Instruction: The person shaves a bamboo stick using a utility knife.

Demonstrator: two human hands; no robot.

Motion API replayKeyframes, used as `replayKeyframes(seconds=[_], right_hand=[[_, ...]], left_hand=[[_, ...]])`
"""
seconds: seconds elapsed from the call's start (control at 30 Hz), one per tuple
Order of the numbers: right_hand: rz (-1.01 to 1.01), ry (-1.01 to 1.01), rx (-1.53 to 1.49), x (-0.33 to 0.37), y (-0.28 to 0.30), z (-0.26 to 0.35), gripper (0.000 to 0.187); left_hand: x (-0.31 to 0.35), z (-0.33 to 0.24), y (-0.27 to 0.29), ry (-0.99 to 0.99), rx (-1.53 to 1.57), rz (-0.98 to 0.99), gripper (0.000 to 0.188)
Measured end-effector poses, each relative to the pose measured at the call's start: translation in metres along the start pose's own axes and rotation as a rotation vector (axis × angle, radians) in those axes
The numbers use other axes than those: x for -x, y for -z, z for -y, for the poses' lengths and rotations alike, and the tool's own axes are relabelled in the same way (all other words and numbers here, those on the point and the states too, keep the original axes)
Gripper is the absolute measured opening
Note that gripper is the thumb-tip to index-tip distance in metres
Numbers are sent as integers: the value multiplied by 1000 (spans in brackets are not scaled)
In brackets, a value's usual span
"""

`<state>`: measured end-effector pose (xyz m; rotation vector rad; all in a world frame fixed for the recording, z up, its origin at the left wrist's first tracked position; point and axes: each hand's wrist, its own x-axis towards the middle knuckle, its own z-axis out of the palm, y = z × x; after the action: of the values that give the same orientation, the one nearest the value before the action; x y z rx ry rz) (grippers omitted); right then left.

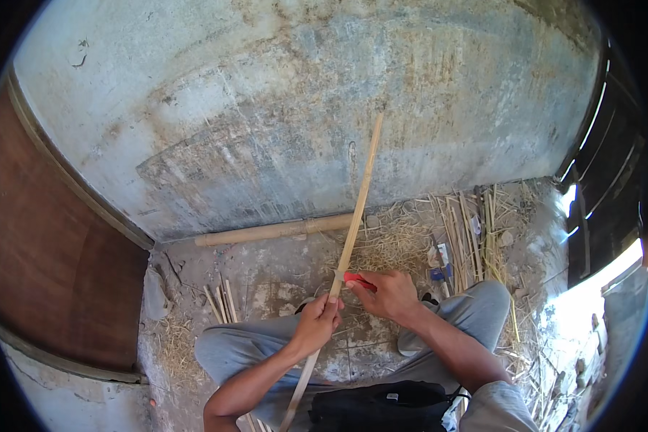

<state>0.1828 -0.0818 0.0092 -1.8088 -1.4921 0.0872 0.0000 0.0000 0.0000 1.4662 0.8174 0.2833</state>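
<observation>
A long bamboo strip [361,187] slants up from my lap toward the wall, its far end raised. My left hand [317,321] is closed around its lower part, thumb on top. Just above that grip, my right hand [390,294] is closed on a red-handled knife [360,280]. Its blade lies against the strip's right side, mostly hidden by the handle and the strip. Below my left hand the strip's lower end runs down between my legs.
A thick bamboo pole [273,232] lies along the wall's foot. Shavings [389,245] and a bundle of thin sticks [471,237] cover the floor at right. More sticks [222,302] lie left of my knee. A brown door [65,252] stands at left; a black bag [381,408] rests on my lap.
</observation>
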Motion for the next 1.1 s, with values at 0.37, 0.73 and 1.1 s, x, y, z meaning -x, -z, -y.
replayKeyframes(seconds=[0.37,0.73,1.1], right_hand=[[-65,-30,38,-9,-1,-13,29],[-84,-7,42,-12,-1,-12,32],[-86,-18,35,-12,2,-14,30]], left_hand=[[10,-5,-7,60,79,4,28],[8,-1,-8,-6,24,-48,28],[13,-9,-9,6,12,-34,29]])
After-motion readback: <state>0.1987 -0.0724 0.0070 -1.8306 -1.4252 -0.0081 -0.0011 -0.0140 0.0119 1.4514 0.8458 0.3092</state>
